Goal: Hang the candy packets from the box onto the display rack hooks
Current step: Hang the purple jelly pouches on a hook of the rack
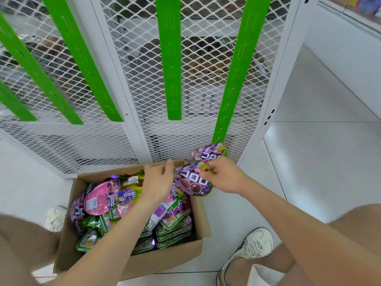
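Right hand (223, 176) pinching purple packet (192, 182), left hand (157, 180) relaxed over box (165, 259)

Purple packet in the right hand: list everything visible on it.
The purple packet is a glossy, foil-like pouch with a rounded outline, yellow-green rim, white lettering and two dark round fruits printed on it. It is tilted, face to the camera, held above the far right corner of the cardboard box. The right hand pinches its upper right edge; the left hand is at its left edge, contact unclear.
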Available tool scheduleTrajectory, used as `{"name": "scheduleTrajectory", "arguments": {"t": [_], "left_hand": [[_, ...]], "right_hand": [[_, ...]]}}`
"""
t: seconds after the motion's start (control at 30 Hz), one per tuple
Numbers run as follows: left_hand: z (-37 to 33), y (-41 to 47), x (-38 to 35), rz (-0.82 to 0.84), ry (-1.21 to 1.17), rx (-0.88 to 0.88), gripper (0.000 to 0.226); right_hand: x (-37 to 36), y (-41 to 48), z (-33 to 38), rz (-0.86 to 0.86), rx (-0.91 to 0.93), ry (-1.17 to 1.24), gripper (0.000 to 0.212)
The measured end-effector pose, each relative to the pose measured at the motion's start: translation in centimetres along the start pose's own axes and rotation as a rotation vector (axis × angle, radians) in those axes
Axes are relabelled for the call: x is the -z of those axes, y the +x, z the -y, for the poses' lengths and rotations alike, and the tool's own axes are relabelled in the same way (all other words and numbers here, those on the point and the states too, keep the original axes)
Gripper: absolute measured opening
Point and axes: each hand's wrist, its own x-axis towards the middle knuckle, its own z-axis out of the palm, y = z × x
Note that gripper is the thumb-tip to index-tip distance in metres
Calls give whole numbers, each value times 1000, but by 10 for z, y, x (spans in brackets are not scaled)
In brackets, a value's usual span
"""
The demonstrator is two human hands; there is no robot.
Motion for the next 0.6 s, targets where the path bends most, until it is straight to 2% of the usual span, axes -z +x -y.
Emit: {"name": "scheduleTrajectory", "arguments": {"t": [0.07, 0.2, 0.3, 0.4, 0.43, 0.53, 0.6], "left_hand": [[-4, -4, -1, 47, -25, -126, 52], [-7, -2, -4, 212, -146, -248, 17], [-16, -4, -8, 198, -188, -195, 13], [-27, 1, -15, 220, -74, -225, 10], [-31, 5, -18, 226, -14, -254, 11], [-56, 16, -30, 211, 177, -348, 46], [-74, 27, -39, 242, 195, -365, 63]], "right_hand": [[10, -1, 0, 3, -49, 72, 52], [19, 0, -2, 20, -112, 254, 44], [17, 2, 2, -68, -98, 425, 46], [20, 3, -2, -124, -104, 494, 54], [22, 6, -7, -152, -125, 479, 51], [29, 12, -23, -296, -236, 353, 40], [34, 17, -30, -410, -302, 272, 39]]}}
